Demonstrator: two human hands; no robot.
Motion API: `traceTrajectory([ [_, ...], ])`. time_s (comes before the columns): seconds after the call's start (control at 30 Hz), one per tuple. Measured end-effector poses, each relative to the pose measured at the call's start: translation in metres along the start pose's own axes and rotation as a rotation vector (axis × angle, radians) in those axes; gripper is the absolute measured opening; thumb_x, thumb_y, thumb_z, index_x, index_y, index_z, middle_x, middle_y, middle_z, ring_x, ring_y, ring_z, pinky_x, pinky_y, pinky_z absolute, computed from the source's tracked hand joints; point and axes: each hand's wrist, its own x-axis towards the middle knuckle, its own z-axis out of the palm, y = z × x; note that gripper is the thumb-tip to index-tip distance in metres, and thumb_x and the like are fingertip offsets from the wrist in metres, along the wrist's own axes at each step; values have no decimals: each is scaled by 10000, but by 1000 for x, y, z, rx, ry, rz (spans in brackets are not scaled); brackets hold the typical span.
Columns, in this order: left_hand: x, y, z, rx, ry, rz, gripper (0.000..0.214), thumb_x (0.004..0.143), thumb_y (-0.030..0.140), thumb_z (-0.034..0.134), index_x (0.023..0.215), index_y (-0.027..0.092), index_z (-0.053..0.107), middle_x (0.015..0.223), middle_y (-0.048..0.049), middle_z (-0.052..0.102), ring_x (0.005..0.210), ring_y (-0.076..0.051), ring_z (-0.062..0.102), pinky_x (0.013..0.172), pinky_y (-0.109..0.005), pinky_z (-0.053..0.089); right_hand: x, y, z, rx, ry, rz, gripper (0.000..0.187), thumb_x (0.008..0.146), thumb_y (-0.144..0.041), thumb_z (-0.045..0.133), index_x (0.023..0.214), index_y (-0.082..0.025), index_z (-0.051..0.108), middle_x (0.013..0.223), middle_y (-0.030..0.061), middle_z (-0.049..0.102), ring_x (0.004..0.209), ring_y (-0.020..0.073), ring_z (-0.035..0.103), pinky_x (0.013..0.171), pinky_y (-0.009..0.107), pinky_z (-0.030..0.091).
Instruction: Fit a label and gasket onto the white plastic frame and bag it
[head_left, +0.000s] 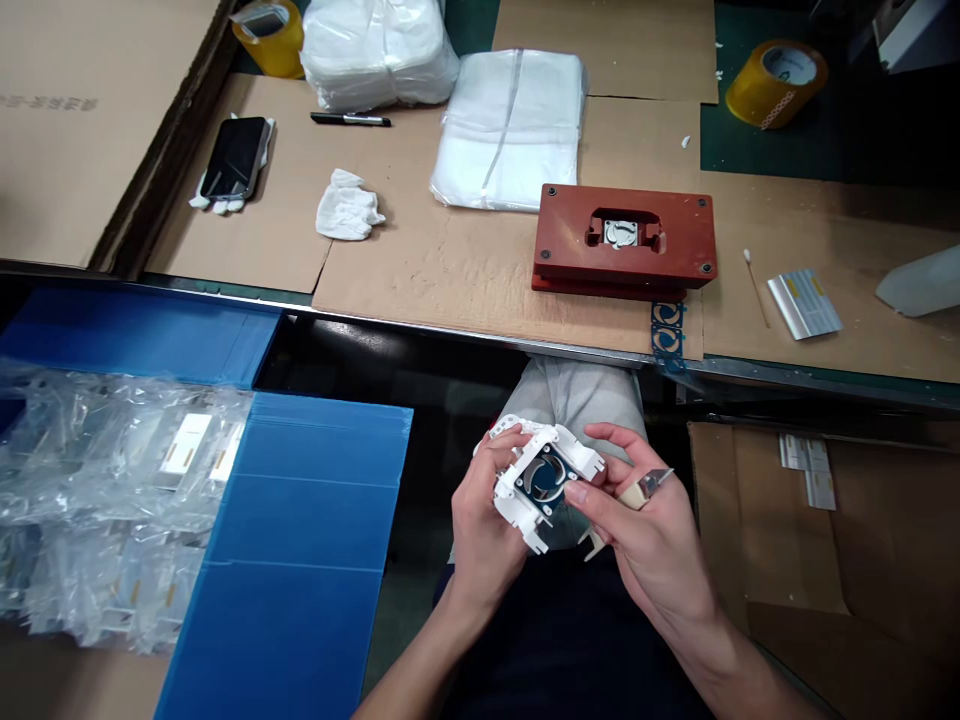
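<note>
Over my lap, a white moulded plastic part (526,492) sits tilted between my hands. Set in its middle is a dark blue square piece (545,478) with a ring-shaped pattern. My left hand (484,500) is closed on the part's left side. My right hand (652,520) presses its thumb on the edge of the blue piece, with the index finger behind the part's right end. Tucked in the right hand is a beige tool (636,494) with a shiny flat tip; its exact kind is unclear. Another beige end shows below the thumb.
On the bench ahead stand a red fixture block (622,275), a patterned blue strip (667,335), a cotton swab (757,288), a white bag stack (510,130), a phone (234,160) and tape (776,85). Left is a blue box flap (300,540) beside bagged parts (112,500).
</note>
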Motion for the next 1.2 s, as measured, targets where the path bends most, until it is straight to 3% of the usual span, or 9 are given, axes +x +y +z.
traceTrajectory([
  [0.17, 2, 3, 1, 6, 3, -15, 283, 779, 222, 760, 1031, 232, 629, 1210, -54, 679, 1157, -266, 643, 987, -387, 499, 0, -4, 5, 8, 8, 32, 507, 777, -289, 810, 1222, -241, 572, 670, -48, 600, 517, 40, 398, 462, 157, 341],
  [0.3, 5, 6, -2, -76, -10, -129, 332, 766, 248, 785, 1057, 212, 630, 1120, -58, 698, 1024, -240, 681, 876, -339, 536, 0, -4, -1, -43, 6, -25, 528, 806, -340, 775, 1284, -264, 565, 709, -37, 599, 558, 75, 457, 479, 187, 384],
  [0.5, 18, 14, -3, -530, 44, -410, 353, 734, 255, 839, 1026, 179, 657, 1001, -48, 729, 956, -222, 692, 853, -332, 554, 25, -3, -46, -251, 301, -312, 385, 760, -411, 793, 1098, -243, 715, 1053, 86, 704, 973, 240, 650, 671, 286, 548],
  [0.6, 29, 24, 8, -849, 132, -504, 352, 638, 199, 889, 928, 165, 694, 948, -32, 741, 917, -191, 688, 837, -298, 556, 42, -9, -60, -218, 108, -238, 526, 764, -480, 779, 1235, -270, 673, 1319, 103, 650, 1272, 291, 562, 859, 317, 567],
  [0.7, 45, 37, 27, -1075, 144, -513, 314, 603, 172, 894, 849, 162, 699, 886, -17, 738, 905, -172, 678, 884, -296, 543, 50, -25, -55, -33, -38, -124, 645, 807, -583, 685, 1372, -291, 579, 1424, 102, 595, 1297, 298, 562, 877, 346, 582],
  [0.87, 81, 58, 55, -1274, 2, -374, 465, 684, 190, 859, 1107, 203, 666, 1089, -42, 713, 1128, -203, 640, 1090, -370, 443, 55, -86, -39, 122, 161, -247, 551, 763, -456, 734, 1259, -224, 670, 1210, 110, 724, 1052, 282, 701, 788, 367, 622],
  [0.97, 93, 59, 57, -1201, -128, -468, 631, 727, 221, 845, 1286, 241, 553, 1291, -91, 616, 1227, -250, 598, 1059, -406, 458, 65, -142, -44, -10, 280, -510, 557, 688, -340, 816, 1216, -203, 703, 1126, 112, 753, 932, 266, 729, 772, 371, 627],
  [1.1, 83, 33, 43, -1021, -183, -591, 666, 780, 269, 803, 1359, 254, 474, 1430, -150, 504, 1291, -294, 566, 992, -391, 486, 91, -209, -59, -335, 448, -907, 563, 705, -302, 822, 1240, -167, 710, 1177, 143, 737, 959, 249, 715, 850, 369, 591],
  [1.2, 66, 4, 27, -928, -130, -629, 634, 755, 322, 812, 1313, 229, 524, 1401, -163, 535, 1277, -318, 579, 970, -388, 497, 113, -237, -66, -615, 459, -943, 557, 738, -302, 782, 1260, -127, 700, 1157, 154, 746, 1010, 251, 696, 908, 377, 550],
])
